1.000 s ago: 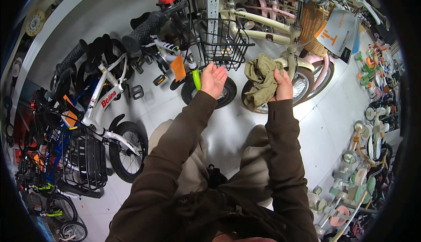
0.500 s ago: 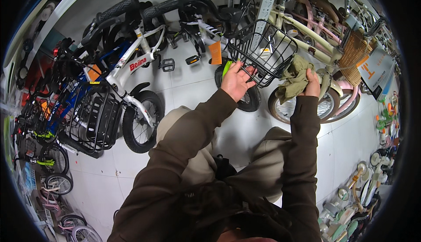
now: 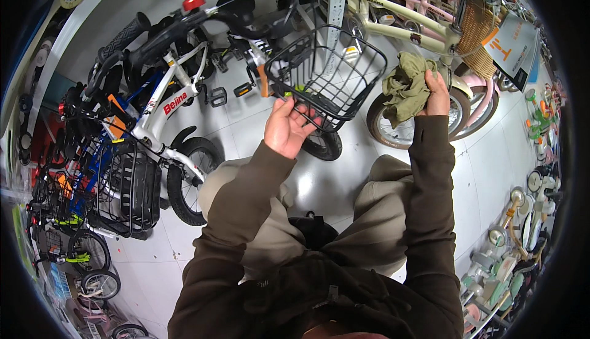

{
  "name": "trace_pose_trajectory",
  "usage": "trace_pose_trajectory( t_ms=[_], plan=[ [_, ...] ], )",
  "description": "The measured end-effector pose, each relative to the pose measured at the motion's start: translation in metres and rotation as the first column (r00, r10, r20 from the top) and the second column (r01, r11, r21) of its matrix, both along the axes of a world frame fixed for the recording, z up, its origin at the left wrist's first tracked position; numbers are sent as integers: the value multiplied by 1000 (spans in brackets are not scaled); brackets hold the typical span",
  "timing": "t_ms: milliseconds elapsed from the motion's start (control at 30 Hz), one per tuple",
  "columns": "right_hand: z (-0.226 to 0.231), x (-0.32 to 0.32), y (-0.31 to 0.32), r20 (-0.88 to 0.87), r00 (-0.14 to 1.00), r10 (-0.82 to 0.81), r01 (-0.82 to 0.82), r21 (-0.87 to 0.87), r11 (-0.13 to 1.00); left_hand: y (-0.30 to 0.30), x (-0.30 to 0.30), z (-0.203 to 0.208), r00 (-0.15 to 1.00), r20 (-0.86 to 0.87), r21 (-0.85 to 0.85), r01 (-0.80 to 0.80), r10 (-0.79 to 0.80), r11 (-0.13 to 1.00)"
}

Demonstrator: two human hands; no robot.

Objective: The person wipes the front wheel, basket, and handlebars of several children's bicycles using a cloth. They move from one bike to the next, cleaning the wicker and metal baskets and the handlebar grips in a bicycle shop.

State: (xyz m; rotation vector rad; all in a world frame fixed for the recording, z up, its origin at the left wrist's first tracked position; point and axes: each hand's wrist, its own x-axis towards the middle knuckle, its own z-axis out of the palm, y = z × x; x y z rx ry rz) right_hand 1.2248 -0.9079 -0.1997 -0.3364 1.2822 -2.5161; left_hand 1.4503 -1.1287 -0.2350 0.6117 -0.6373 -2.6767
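My left hand (image 3: 287,128) has its fingers curled round the near lower edge of a black wire bicycle basket (image 3: 362,93). The basket is tilted, and it sits at the front of a small bike whose black tyre (image 3: 324,145) shows beneath it. Bunched in my right hand (image 3: 437,93) is a crumpled olive-green cloth (image 3: 407,96), held to the right of the basket and apart from it. Behind the cloth is the brown-tyred front wheel (image 3: 458,113) of a cream bicycle (image 3: 405,35). My fingertips are partly hidden by the basket wires and the cloth.
A white child's bike (image 3: 175,102) stands at the left, with a black basket (image 3: 136,185) near it. A red bell (image 3: 193,2) sits on the handlebar above. A metal post (image 3: 336,13) rises behind the basket. Small ride-on toys (image 3: 501,241) line the right side.
The basket and handlebar have swung left in view, with my left hand moving along on the basket. My right hand still holds the cloth, now farther from the basket.
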Motion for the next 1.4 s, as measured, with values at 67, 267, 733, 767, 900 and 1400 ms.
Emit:
trace_pose_trajectory(
  t_ms=[67, 267, 733, 767, 900, 1400],
  plan=[
    [1, 0, 5, -9, 1000, -23, 23, 12, 1000, -2, 16, 0, 1000, 20, -4, 17, -17, 1000],
    [18, 4, 2, -18, 1000, 10, -11, -41, 999, -18, 58, 2, 996, 32, -89, 87, -84, 992],
    [33, 51, -132, -855, 138, 501, 640, 462, 613, -13, 67, 1, 986, 130, -124, 122, -106, 985],
    [30, 54, -142, -853, 121, 508, 634, 460, 621, -9, 64, 2, 991, 87, -136, 117, -106, 984],
    [29, 85, -171, -820, 105, 562, 601, 503, 621, 0, 52, 4, 995, 76, -169, 83, -71, 982],
    [63, 155, -151, -750, 12, 661, -118, 655, 746, -11, 55, 4, 983, 14, -181, 183, -184, 966]
  ],
)
